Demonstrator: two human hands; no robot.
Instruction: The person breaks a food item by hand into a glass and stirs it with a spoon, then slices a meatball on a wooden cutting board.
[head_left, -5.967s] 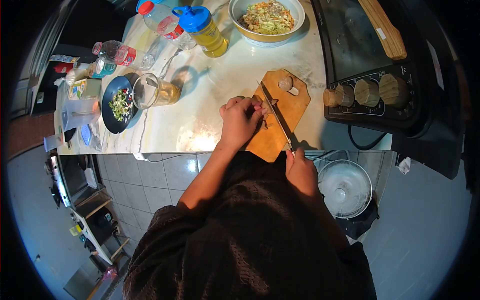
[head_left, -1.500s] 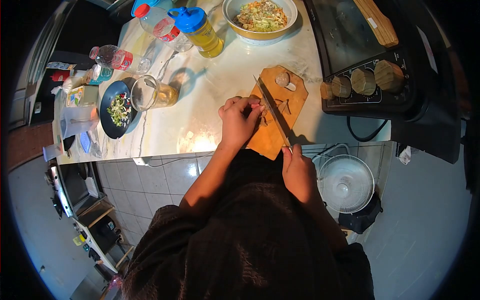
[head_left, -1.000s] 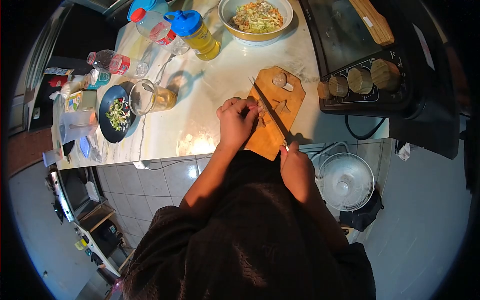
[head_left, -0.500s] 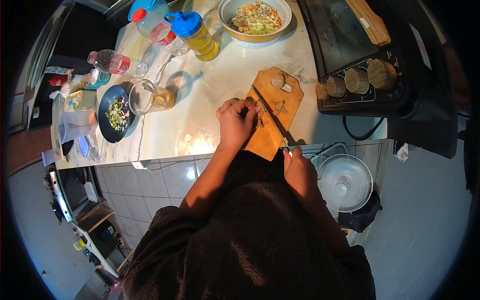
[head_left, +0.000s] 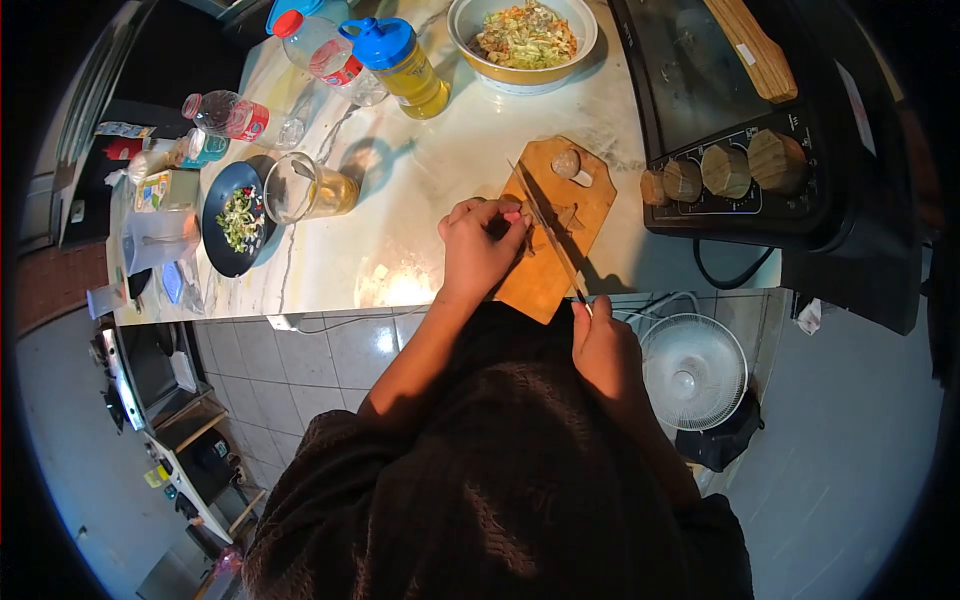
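Observation:
A wooden cutting board (head_left: 545,290) lies at the counter's front edge. My right hand (head_left: 606,350) is closed round the handle of a knife (head_left: 550,226), whose long blade slants across the board. On the blade's left side, my left hand (head_left: 478,245) has its fingertips pinched on a small mushroom piece (head_left: 525,212), partly hidden by the fingers. A whole mushroom (head_left: 566,164) with a pale stem rests at the board's far end. Thin mushroom slices (head_left: 570,218) lie to the right of the blade.
A bowl of shredded vegetables (head_left: 525,72) stands at the back, beside a black oven (head_left: 740,190). Leftward are a blue-lidded oil bottle (head_left: 400,70), plastic bottles, a glass jug (head_left: 330,192) and a dark plate (head_left: 222,258) of chopped greens. A fan (head_left: 693,370) stands below right.
The view has shifted slightly, so the counter items sit a little to the right. The knife's tip is raised a little, while both hands keep their holds.

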